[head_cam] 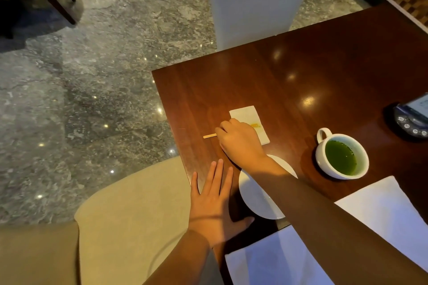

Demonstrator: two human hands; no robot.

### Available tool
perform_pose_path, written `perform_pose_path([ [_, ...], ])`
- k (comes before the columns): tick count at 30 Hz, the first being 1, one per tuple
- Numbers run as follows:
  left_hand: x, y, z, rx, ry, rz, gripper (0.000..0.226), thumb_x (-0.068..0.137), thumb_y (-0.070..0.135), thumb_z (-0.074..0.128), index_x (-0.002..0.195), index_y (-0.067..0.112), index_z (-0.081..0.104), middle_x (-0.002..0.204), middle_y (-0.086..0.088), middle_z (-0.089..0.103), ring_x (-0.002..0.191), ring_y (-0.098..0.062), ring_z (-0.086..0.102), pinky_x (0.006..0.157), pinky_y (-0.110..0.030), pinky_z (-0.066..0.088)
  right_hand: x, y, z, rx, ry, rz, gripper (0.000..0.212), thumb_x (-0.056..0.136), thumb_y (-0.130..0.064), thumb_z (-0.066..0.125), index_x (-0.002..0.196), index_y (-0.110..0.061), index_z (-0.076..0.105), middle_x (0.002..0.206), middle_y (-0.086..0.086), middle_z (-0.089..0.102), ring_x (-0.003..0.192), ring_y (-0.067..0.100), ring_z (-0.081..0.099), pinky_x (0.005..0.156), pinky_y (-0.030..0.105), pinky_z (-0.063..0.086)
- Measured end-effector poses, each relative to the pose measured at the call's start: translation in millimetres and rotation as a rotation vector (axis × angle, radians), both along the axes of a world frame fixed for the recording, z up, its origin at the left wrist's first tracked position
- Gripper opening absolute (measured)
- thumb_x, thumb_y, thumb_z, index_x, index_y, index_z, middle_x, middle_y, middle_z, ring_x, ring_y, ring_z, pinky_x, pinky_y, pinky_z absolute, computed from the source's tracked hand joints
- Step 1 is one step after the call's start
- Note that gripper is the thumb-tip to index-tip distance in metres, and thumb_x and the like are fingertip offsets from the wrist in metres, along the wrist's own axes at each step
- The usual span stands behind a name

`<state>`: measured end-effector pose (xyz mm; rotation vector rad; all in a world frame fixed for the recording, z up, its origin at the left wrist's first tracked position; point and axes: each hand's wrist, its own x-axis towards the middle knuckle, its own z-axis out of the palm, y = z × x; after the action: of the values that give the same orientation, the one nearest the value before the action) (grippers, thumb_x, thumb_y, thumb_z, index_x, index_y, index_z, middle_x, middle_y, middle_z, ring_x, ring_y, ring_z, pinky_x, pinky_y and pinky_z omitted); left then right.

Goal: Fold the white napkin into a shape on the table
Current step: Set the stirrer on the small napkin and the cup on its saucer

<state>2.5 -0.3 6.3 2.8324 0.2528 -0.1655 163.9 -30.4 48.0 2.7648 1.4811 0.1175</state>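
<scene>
A large white napkin (379, 210) lies spread flat at the near right of the dark wooden table (289, 71), partly under my right forearm. My right hand (238, 141) reaches across to the table's left side with fingers curled on a thin wooden stick (209, 136) that pokes out to its left. Just behind that hand lies a small folded white paper (245, 114) with a yellow mark. My left hand (214, 196) rests flat and open on the table's near left edge, holding nothing.
A white saucer (257, 201) sits between my hands, partly under my right arm. A white cup of green liquid (341, 156) stands to the right. A dark device (412, 120) sits at the far right edge. A beige chair (129, 215) is left of the table.
</scene>
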Motion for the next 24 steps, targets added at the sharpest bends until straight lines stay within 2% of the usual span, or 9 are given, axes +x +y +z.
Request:
perform_pose_path([
  [3, -0.4, -1.2, 0.9, -0.003, -0.025, -0.001, 0.108, 0.065, 0.084, 0.041, 0.148, 0.017, 0.029, 0.156, -0.009, 0.021, 0.144, -0.025, 0.012, 0.111, -0.055, 0.001, -5.5, -9.8, -6.4, 0.063, 0.035, -0.029, 0.012, 0.075, -0.021, 0.073, 0.082, -0.011, 0.072, 0.077, 0.005, 0.069, 0.069, 0.022, 0.062, 0.056, 0.028, 0.048],
  [5, -0.6, -1.1, 1.1, -0.004, -0.029, -0.001, 0.107, 0.065, 0.084, 0.041, 0.148, 0.017, 0.028, 0.156, -0.008, 0.020, 0.144, -0.025, 0.011, 0.111, -0.056, 0.001, -7.8, -14.7, -9.2, 0.083, 0.056, -0.031, 0.017, 0.084, -0.024, 0.063, 0.089, -0.010, 0.070, 0.083, 0.007, 0.069, 0.076, 0.023, 0.062, 0.061, 0.032, 0.049],
  [9, -1.1, -0.8, 1.2, -0.007, -0.028, -0.005, 0.107, 0.065, 0.082, 0.043, 0.149, 0.018, 0.026, 0.156, -0.008, 0.020, 0.145, -0.024, 0.010, 0.111, -0.057, 0.003, -12.9, -19.1, -11.1, 0.066, 0.075, -0.035, 0.028, 0.092, -0.030, 0.051, 0.102, -0.008, 0.066, 0.100, 0.009, 0.068, 0.090, 0.026, 0.061, 0.073, 0.036, 0.050],
  [14, 0.2, -0.4, 4.7, 0.008, -0.006, -0.007, 0.106, 0.066, 0.082, 0.042, 0.149, 0.018, 0.026, 0.155, -0.009, 0.024, 0.144, -0.024, 0.010, 0.109, -0.058, 0.005, -19.8, -22.6, -12.1, 0.042, 0.123, -0.075, 0.037, 0.095, -0.035, 0.045, 0.115, -0.008, 0.060, 0.118, 0.010, 0.063, 0.109, 0.027, 0.056, 0.085, 0.038, 0.047],
  [17, 0.6, -1.6, 5.1, 0.020, 0.007, 0.004, 0.106, 0.066, 0.084, 0.040, 0.149, 0.018, 0.026, 0.156, -0.008, 0.022, 0.144, -0.023, 0.007, 0.110, -0.056, 0.002, -21.6, -24.9, -7.3, 0.052, 0.149, -0.085, 0.038, 0.095, -0.035, 0.046, 0.120, -0.009, 0.057, 0.125, 0.010, 0.060, 0.114, 0.028, 0.054, 0.090, 0.041, 0.045],
  [24, -1.3, -1.2, 1.4, 0.037, 0.003, 0.004, 0.108, 0.067, 0.085, 0.039, 0.149, 0.017, 0.023, 0.157, -0.008, 0.017, 0.145, -0.022, 0.006, 0.111, -0.056, 0.005, -17.6, -78.7, 43.2, 0.213, 0.106, -0.272, 0.040, 0.087, -0.029, 0.060, 0.123, -0.011, 0.057, 0.124, 0.014, 0.059, 0.108, 0.032, 0.057, 0.085, 0.043, 0.047],
])
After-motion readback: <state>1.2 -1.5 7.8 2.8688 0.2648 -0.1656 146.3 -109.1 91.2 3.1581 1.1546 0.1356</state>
